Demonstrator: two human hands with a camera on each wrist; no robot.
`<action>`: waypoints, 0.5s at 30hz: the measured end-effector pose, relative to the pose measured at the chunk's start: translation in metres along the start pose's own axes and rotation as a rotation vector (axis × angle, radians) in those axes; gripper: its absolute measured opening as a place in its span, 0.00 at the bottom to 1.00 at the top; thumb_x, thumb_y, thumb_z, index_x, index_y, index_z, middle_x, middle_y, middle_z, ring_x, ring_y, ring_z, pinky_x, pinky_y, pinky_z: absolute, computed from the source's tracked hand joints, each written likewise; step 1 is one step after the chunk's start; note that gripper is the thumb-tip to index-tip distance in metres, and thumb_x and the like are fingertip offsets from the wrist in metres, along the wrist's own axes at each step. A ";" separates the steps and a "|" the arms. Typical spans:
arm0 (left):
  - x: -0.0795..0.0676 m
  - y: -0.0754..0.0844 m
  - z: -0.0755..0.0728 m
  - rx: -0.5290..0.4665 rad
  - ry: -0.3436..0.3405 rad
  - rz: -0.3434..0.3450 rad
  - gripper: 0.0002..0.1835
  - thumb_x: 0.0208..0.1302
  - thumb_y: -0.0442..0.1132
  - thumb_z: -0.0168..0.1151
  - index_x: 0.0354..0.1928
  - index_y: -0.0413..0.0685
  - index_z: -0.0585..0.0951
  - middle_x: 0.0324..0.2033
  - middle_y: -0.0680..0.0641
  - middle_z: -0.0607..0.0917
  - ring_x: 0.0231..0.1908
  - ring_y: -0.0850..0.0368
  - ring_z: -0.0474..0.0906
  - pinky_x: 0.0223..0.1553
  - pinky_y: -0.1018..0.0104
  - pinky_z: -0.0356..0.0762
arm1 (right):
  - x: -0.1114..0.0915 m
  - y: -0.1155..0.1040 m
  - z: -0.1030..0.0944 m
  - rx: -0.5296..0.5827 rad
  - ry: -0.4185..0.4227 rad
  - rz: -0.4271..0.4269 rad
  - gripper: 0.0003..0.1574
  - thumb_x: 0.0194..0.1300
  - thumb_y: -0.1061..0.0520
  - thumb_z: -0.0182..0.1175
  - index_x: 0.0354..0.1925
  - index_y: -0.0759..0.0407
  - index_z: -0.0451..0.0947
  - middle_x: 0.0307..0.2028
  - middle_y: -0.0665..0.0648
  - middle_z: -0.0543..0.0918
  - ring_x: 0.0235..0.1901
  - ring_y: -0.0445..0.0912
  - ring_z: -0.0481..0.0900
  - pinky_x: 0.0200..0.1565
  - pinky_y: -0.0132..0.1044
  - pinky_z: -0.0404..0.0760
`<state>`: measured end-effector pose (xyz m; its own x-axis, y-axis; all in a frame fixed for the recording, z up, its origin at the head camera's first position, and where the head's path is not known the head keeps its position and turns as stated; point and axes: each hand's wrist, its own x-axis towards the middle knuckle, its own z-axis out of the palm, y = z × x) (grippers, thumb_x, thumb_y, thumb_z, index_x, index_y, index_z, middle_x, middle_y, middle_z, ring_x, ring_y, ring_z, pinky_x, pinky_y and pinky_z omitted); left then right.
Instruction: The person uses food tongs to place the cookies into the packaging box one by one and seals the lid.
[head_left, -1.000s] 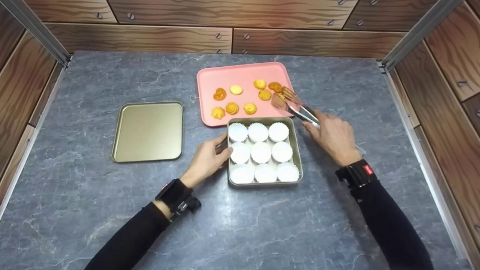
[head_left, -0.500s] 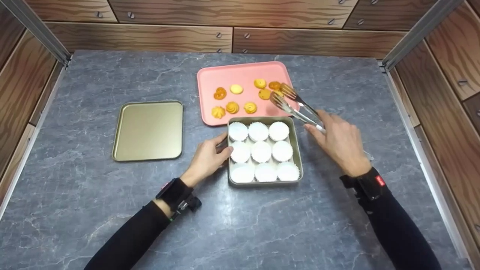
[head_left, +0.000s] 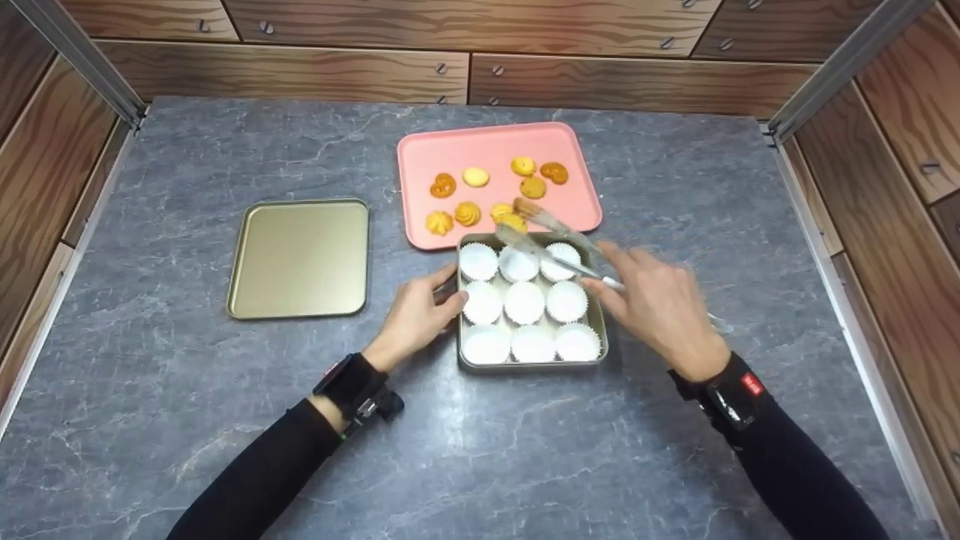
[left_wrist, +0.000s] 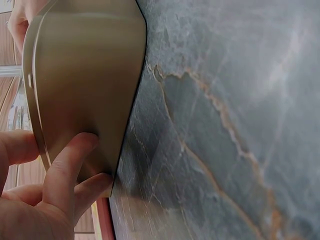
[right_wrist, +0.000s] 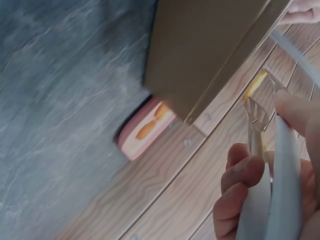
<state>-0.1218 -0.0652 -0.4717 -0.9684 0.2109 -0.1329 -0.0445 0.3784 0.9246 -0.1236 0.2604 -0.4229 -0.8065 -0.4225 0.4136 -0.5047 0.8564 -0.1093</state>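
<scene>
My right hand grips metal tongs, thumb on one white-handled arm and fingers round the other. A yellow cookie sits between their tips, which are over the back edge of the square gold tin and blurred in the head view. White paper cups stand in rows inside the tin, with no cookie showing in them. My left hand holds the tin's left wall, thumb at the rim, fingertips against the outside. Behind the tin, a pink tray bears several cookies of different shapes.
To the left, a flat gold lid lies on the grey marbled table. Wood-patterned panels bound the table at the back and both sides. The tin's back edge overlaps the tray's front edge in the head view.
The tongs have left the tray's right side and come left and nearer, carrying a yellow cookie picked up there. My left hand and the tin have stayed put.
</scene>
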 end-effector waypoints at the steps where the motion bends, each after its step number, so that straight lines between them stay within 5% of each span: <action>1: 0.000 0.000 0.000 -0.003 -0.003 -0.004 0.34 0.72 0.38 0.64 0.75 0.37 0.66 0.67 0.33 0.76 0.34 0.49 0.88 0.31 0.64 0.87 | 0.000 -0.003 0.000 0.000 -0.007 -0.012 0.36 0.66 0.40 0.71 0.62 0.60 0.80 0.34 0.66 0.86 0.16 0.51 0.74 0.13 0.44 0.74; 8: 0.000 0.000 -0.001 -0.026 -0.018 -0.015 0.34 0.72 0.38 0.64 0.76 0.37 0.65 0.67 0.33 0.76 0.38 0.50 0.88 0.33 0.61 0.88 | 0.006 -0.016 0.005 0.021 -0.090 -0.048 0.33 0.69 0.38 0.67 0.61 0.57 0.79 0.33 0.60 0.85 0.17 0.49 0.73 0.14 0.42 0.74; 15: 0.000 -0.001 -0.001 -0.036 -0.019 0.015 0.34 0.72 0.37 0.64 0.75 0.35 0.65 0.67 0.34 0.76 0.53 0.48 0.86 0.39 0.66 0.88 | 0.009 -0.022 0.008 0.020 -0.168 -0.056 0.32 0.68 0.39 0.68 0.61 0.57 0.79 0.28 0.56 0.80 0.17 0.48 0.71 0.15 0.43 0.73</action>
<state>-0.1219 -0.0664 -0.4719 -0.9643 0.2335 -0.1251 -0.0390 0.3422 0.9388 -0.1222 0.2353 -0.4237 -0.8165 -0.5143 0.2625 -0.5547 0.8249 -0.1090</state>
